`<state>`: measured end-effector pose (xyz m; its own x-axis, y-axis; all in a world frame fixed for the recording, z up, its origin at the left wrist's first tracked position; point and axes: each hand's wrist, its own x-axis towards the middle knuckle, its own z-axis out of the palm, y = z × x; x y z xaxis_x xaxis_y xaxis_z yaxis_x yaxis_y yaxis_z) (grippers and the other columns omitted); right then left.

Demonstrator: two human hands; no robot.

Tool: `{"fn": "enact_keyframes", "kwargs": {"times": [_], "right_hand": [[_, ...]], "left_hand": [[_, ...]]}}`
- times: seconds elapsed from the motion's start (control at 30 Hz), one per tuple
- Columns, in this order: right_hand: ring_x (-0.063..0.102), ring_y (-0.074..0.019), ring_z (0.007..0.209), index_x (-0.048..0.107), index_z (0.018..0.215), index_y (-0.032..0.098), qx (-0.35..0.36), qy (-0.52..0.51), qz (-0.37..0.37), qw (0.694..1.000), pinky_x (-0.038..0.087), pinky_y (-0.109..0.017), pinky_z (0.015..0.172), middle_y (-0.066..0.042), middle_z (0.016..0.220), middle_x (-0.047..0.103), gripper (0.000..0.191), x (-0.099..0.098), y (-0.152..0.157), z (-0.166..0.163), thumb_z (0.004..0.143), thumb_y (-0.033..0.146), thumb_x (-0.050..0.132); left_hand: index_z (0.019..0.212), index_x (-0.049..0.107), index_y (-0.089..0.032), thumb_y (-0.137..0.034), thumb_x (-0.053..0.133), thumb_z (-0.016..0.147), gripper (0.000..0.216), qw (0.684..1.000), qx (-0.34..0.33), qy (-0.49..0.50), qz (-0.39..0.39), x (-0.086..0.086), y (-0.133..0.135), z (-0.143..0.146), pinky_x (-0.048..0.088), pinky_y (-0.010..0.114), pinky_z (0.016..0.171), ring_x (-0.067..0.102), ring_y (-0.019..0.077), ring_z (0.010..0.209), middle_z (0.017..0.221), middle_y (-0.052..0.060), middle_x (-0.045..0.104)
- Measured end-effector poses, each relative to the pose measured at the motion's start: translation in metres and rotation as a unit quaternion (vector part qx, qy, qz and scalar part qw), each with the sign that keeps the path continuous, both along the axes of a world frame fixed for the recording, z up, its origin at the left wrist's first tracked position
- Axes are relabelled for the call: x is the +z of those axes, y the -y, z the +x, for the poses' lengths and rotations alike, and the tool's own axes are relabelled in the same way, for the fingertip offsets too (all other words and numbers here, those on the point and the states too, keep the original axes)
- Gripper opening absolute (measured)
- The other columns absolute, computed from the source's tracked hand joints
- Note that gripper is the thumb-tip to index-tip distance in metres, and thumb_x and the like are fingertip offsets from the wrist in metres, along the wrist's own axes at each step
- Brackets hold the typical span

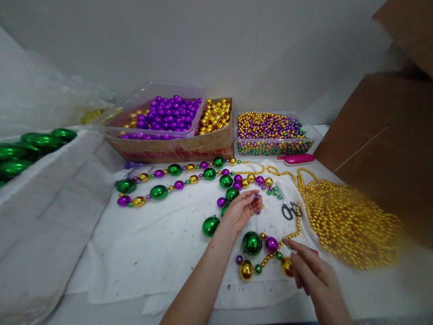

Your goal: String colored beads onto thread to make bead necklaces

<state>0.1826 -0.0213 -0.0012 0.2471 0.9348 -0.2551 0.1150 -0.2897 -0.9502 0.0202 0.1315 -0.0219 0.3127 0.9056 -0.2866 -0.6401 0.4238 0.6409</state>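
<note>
My left hand (245, 208) is closed in a pinch on a small purple bead (256, 197). From near that bead, a thin pale string (273, 220) runs down to my right hand (313, 273), whose thumb and forefinger are pinched around it. Just below the string lies a partly strung group of beads, with a large green bead (252, 243), a purple bead (271, 244) and a gold bead (246, 270). Something pink shows behind my right hand, mostly hidden. Black-handled scissors (291, 211) lie between the hands and the gold bead chains (348, 223).
A finished-looking bead necklace (158, 192) stretches across the white cloth (142, 253). Behind it stand a cardboard box (172, 151) of purple and gold beads and a clear tub (274, 146) of small mixed beads. A pink tool (299, 159) lies nearby; cardboard (379, 131) rises at right.
</note>
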Motion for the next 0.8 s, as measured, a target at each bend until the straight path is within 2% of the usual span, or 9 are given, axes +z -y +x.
{"fn": "enact_keyframes", "kwargs": {"times": [0.13, 0.3, 0.57, 0.7, 0.8], "right_hand": [[0.037, -0.0109, 0.046, 0.068, 0.109, 0.015, -0.024, -0.004, 0.008, 1.0, 0.029, -0.023, 0.044, 0.003, 0.047, 0.043, 0.051, 0.007, 0.003, -0.005, 0.075, 0.052, 0.059], [0.039, -0.0113, 0.047, 0.069, 0.108, 0.014, -0.017, -0.007, -0.001, 1.0, 0.03, -0.022, 0.045, 0.003, 0.047, 0.041, 0.052, 0.011, 0.003, -0.007, 0.075, 0.053, 0.059], [0.04, -0.0116, 0.048, 0.065, 0.112, 0.013, 0.017, -0.007, -0.022, 1.0, 0.031, -0.023, 0.046, 0.004, 0.049, 0.041, 0.053, 0.002, 0.003, 0.002, 0.078, 0.053, 0.056], [0.041, -0.0113, 0.048, 0.061, 0.11, 0.014, 0.049, -0.025, -0.021, 0.998, 0.031, -0.022, 0.046, 0.004, 0.05, 0.042, 0.049, -0.007, -0.003, 0.003, 0.08, 0.051, 0.055], [0.038, -0.0094, 0.046, 0.058, 0.099, 0.016, 0.054, -0.066, -0.017, 0.996, 0.027, -0.019, 0.043, 0.006, 0.048, 0.043, 0.037, -0.012, -0.013, -0.003, 0.081, 0.049, 0.057]], "left_hand": [[0.093, 0.065, -0.011, -0.007, 0.059, 0.079, 0.016, 1.0, 0.014, -0.009, 0.006, 0.001, 0.002, -0.003, 0.052, 0.023, 0.073, 0.062, 0.011, 0.072, 0.08, 0.007, 0.064], [0.091, 0.065, -0.012, -0.008, 0.061, 0.078, 0.014, 0.999, 0.03, -0.023, 0.007, 0.0, 0.002, -0.003, 0.052, 0.024, 0.072, 0.062, 0.0115, 0.072, 0.082, 0.007, 0.065], [0.091, 0.061, -0.012, -0.01, 0.069, 0.071, 0.022, 0.997, 0.04, -0.057, 0.042, 0.001, 0.001, -0.002, 0.049, 0.023, 0.067, 0.061, 0.0099, 0.068, 0.088, 0.005, 0.064], [0.096, 0.058, -0.013, -0.01, 0.072, 0.068, 0.032, 0.997, 0.019, -0.061, 0.047, 0.004, 0.001, -0.004, 0.046, 0.021, 0.063, 0.059, 0.008, 0.066, 0.086, 0.004, 0.064], [0.098, 0.058, -0.013, -0.013, 0.074, 0.067, 0.034, 0.995, -0.025, -0.073, 0.056, 0.009, 0.006, -0.001, 0.044, 0.021, 0.064, 0.058, 0.0078, 0.067, 0.087, 0.004, 0.064]]}}
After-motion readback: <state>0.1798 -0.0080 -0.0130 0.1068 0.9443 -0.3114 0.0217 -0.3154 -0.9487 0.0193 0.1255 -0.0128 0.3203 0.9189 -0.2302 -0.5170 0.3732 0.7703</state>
